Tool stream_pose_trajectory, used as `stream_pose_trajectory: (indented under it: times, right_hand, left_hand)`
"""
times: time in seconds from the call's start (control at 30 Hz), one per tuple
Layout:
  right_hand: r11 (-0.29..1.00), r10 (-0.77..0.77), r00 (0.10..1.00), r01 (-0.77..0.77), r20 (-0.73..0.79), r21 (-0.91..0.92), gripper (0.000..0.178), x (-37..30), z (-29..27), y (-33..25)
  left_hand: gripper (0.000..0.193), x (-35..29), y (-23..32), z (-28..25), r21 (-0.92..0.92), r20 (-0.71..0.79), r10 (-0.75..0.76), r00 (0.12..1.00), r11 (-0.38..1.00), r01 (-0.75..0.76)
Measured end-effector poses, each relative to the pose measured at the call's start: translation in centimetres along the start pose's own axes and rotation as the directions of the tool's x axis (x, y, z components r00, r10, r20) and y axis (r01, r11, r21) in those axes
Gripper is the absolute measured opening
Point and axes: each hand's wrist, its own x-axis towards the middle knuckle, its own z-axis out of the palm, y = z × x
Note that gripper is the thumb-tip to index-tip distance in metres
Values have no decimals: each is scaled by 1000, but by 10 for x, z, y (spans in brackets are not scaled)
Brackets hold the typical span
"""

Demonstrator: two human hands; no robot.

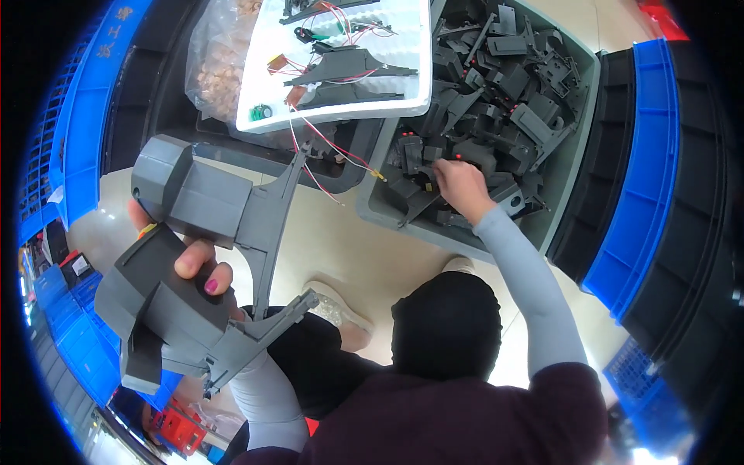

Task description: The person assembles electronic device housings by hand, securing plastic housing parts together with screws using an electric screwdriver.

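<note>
My left hand (203,267) is wrapped around two grey plastic housings at the left. The upper housing (205,205) has a boxy end and a flat forked arm running to the right. Below it, the lower housing (174,306) is tilted, with a similar slotted arm at its right end. Over the near left part of a grey bin (570,201), my right hand (463,188) has its fingers pinched together among loose dark grey plastic parts (496,116). What its fingertips hold, if anything, is too small to make out.
A white foam tray (333,116) holds grey parts with red and white wires; some wires hang over its near edge. Left of it lies a clear bag (221,77) of small tan pieces. Blue crates (635,178) and black crates stand on both sides.
</note>
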Motion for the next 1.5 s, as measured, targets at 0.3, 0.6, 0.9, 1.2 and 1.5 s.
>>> stream_pose_trajectory:
  times: [0.3,0.6,0.9,1.2,1.5]
  right_hand:
    - [944,261,906,-312,-332,-108,58,-45,5,15]
    - [942,333,876,-320,-349,95,58,-56,27,34]
    - [928,359,910,-372,-210,-28,47,-31,-1,10]
    - [919,-231,883,336,-408,207,22,-31,5,-9]
    - [24,555,831,23,-32,999,12,-38,-71,54]
  left_hand:
    - [50,10,-1,11,59,-16,-85,996,995,86]
    - [54,-5,10,0,82,81,-164,983,984,158]
    - [51,1,0,12,95,19,-85,996,992,82]
    - [51,6,-6,14,39,-22,-22,1000,999,23]
    - [53,6,0,6,95,-16,-18,1000,995,20]
